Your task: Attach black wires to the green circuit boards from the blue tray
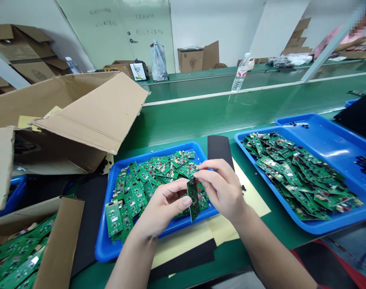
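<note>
My left hand (161,208) and my right hand (221,188) hold a small green circuit board (193,199) upright between their fingertips, above a blue plastic tray (110,228). That tray is heaped with loose green circuit boards (140,184), which lie under and just beyond my hands. Part of the held board is hidden by my fingers. To the right stands a second blue tray (291,224) with a pile of similar boards (294,176).
An open cardboard box (80,108) stands at the left, and another box with boards (20,249) sits at the lower left. Black foam sheets (183,257) and yellow paper (249,196) lie under the trays. A green conveyor belt (219,108) runs behind them, with a water bottle (239,73) at its far side.
</note>
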A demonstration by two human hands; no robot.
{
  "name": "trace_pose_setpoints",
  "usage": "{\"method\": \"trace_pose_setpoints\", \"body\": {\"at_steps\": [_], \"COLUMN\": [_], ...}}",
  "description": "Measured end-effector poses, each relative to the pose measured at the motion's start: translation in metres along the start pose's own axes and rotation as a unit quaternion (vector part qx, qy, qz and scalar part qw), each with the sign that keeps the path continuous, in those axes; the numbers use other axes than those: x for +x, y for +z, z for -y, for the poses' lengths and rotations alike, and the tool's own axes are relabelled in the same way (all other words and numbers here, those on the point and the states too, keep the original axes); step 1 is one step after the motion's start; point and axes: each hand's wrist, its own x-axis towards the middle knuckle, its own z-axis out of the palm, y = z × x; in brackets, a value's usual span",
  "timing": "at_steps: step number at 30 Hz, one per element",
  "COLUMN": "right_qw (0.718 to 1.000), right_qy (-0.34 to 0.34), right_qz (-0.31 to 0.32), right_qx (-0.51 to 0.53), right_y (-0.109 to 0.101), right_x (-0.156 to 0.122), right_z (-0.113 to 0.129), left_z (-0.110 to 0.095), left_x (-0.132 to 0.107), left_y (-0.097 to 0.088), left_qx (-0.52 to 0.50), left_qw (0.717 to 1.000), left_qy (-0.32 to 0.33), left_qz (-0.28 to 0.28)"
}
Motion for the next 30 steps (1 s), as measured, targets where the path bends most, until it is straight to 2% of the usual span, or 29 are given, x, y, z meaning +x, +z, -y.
{"method": "trace_pose_setpoints", "body": {"at_steps": [5,9,11,14,17,20,26,30], "right_qw": [1.0,0.997,0.991,0.97,0.948,0.937,0.917,0.915], "right_qy": [-0.004,0.014,0.058,0.164,0.234,0.243,0.255,0.248], "right_qz": [-0.024,-0.01,-0.02,-0.038,0.006,0.046,0.064,0.072], "right_qx": [0.01,0.076,0.12,0.175,0.217,0.248,0.301,0.31], "right_y": [0.003,0.002,0.001,-0.003,-0.006,-0.008,-0.01,-0.011], "right_x": [-0.003,-0.004,-0.004,-0.002,0.0,0.002,0.004,0.005], "right_z": [0.0,0.0,0.0,0.001,0.001,0.001,0.004,0.007], "left_z": [-0.001,-0.002,-0.003,-0.004,-0.005,-0.005,-0.006,-0.005], "left_x": [0.0,0.0,0.0,0.001,0.002,0.002,0.002,0.001], "left_y": [-0.001,0.0,0.002,0.004,0.004,0.003,0.004,0.004], "left_qx": [0.024,0.048,0.065,0.068,0.072,0.086,0.1,0.126], "left_qw": [1.0,0.999,0.997,0.996,0.994,0.993,0.992,0.987], "left_qy": [-0.005,0.01,0.018,0.044,0.06,0.057,0.052,0.059], "left_qz": [0.004,-0.014,-0.023,-0.037,-0.05,-0.05,-0.064,-0.083]}}
